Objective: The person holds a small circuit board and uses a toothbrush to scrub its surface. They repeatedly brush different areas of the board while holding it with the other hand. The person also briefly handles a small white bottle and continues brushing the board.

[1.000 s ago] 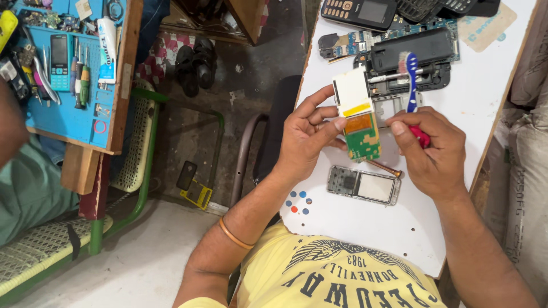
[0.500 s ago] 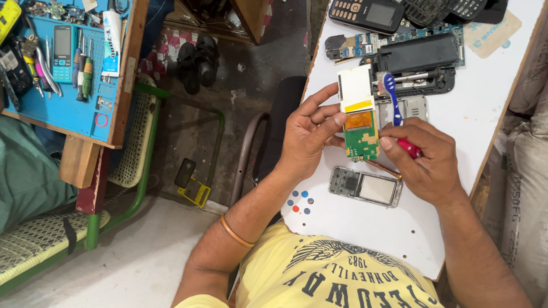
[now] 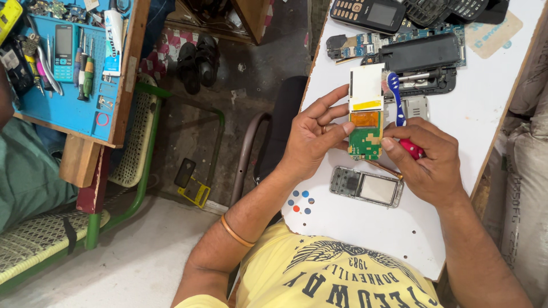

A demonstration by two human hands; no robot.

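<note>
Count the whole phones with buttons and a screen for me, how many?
2. One black keypad phone lies at the white table's far edge; one blue keypad phone lies on the blue workbench. Others may be hidden.

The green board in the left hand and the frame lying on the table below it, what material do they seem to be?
Green board: likely rigid circuit-board laminate, matte green with tiny metal contacts. Frame: seems silvery-grey plastic or thin metal, slightly shiny; the look leaves it open. Left hand holds the board.
</note>
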